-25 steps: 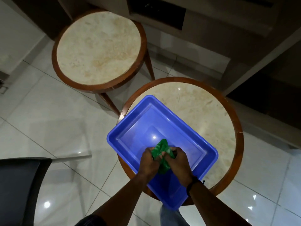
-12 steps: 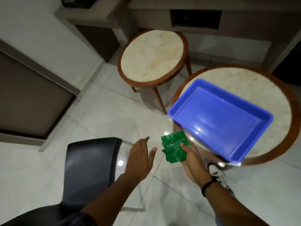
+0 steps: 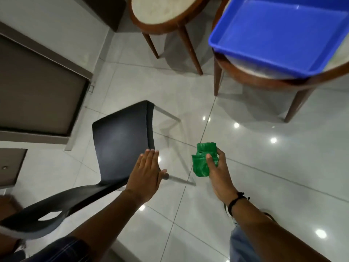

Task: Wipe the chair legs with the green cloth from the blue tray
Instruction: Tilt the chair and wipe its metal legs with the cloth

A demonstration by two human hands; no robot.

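Right hand point(image 3: 220, 173), lower centre-right of frame: fingers clamped on the bunched green cloth point(image 3: 203, 159), held above the floor. Left hand point(image 3: 146, 174), just left of it: fingers straight and together, palm down over the front corner of the black chair point(image 3: 120, 140); contact cannot be told. Two metal chair legs point(image 3: 167, 115) visible beneath the seat. Blue tray point(image 3: 279, 35) on round tabletop point(image 3: 264, 80), upper right.
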